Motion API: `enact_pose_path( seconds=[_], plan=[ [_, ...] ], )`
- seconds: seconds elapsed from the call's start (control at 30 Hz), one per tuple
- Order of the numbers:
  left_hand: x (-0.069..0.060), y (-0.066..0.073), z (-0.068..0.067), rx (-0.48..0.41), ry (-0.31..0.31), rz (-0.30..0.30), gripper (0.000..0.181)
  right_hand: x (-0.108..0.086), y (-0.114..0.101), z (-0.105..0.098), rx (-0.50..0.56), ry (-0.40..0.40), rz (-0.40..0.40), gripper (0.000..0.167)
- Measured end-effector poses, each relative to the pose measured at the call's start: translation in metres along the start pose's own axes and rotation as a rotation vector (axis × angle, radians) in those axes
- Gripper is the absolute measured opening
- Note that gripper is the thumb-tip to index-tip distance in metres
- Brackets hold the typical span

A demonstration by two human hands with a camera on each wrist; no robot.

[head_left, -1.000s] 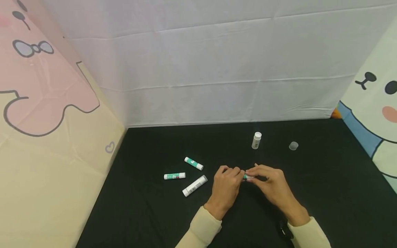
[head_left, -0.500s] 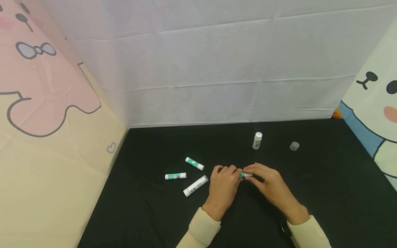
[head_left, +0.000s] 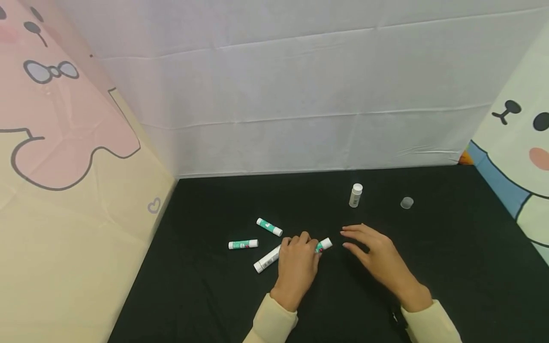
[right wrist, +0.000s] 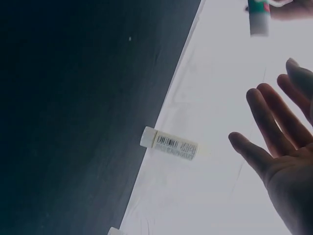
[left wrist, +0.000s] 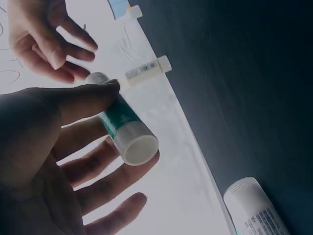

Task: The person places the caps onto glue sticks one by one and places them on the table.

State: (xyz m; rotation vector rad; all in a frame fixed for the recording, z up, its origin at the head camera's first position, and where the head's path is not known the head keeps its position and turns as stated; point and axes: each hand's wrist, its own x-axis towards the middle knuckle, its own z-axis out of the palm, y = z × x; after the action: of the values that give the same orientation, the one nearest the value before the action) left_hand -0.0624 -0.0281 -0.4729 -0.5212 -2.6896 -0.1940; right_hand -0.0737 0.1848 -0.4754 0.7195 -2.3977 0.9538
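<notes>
My left hand [head_left: 297, 269] pinches a green-and-white glue stick [head_left: 324, 245] between thumb and fingers, above the black tabletop. In the left wrist view, the glue stick [left wrist: 122, 122] has a hollow-looking white end turned toward the camera. To its right, my right hand [head_left: 379, 255] is apart from it, fingers extended and slightly bent with nothing between them. The right wrist view also shows the right hand's fingers [right wrist: 269, 115] spread. Beside and partly behind the left hand lies a larger white glue stick [head_left: 267, 261].
Two green-and-white glue sticks, one horizontal [head_left: 243, 244] and one slanted [head_left: 269, 227], lie to the left. A white tube [head_left: 355, 196] stands upright at the back, with a small translucent cap [head_left: 407, 203] to its right. A white cloth wall [head_left: 266, 143] borders the black table [head_left: 206, 205].
The right hand has let go of the glue stick, its fingers now parted from it. The left hand has carried the glue stick leftward, over the end of the larger white one.
</notes>
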Motion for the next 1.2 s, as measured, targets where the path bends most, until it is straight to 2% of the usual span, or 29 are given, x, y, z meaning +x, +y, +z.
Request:
enact_pose_path(
  seconds=[0.27,0.5,0.73,0.87,1.2],
  plan=[
    [-0.010,-0.012,-0.006,0.002,-0.075,-0.106,0.019,-0.002,0.005,-0.009,-0.053,0.012,0.058,0.037],
    [-0.017,-0.019,-0.011,0.024,-0.155,-0.142,0.020,-0.004,0.015,-0.015,-0.087,0.013,0.097,0.034],
    [-0.021,-0.022,-0.016,0.096,-0.216,-0.197,0.026,-0.006,0.020,-0.017,-0.090,0.006,0.116,0.032],
    [-0.023,-0.024,-0.018,0.120,-0.236,-0.227,0.028,-0.008,0.024,-0.019,-0.101,0.001,0.136,0.032],
    [-0.026,-0.027,-0.016,0.134,-0.273,-0.255,0.029,-0.010,0.037,-0.030,-0.130,0.003,0.205,0.034]
  ],
)
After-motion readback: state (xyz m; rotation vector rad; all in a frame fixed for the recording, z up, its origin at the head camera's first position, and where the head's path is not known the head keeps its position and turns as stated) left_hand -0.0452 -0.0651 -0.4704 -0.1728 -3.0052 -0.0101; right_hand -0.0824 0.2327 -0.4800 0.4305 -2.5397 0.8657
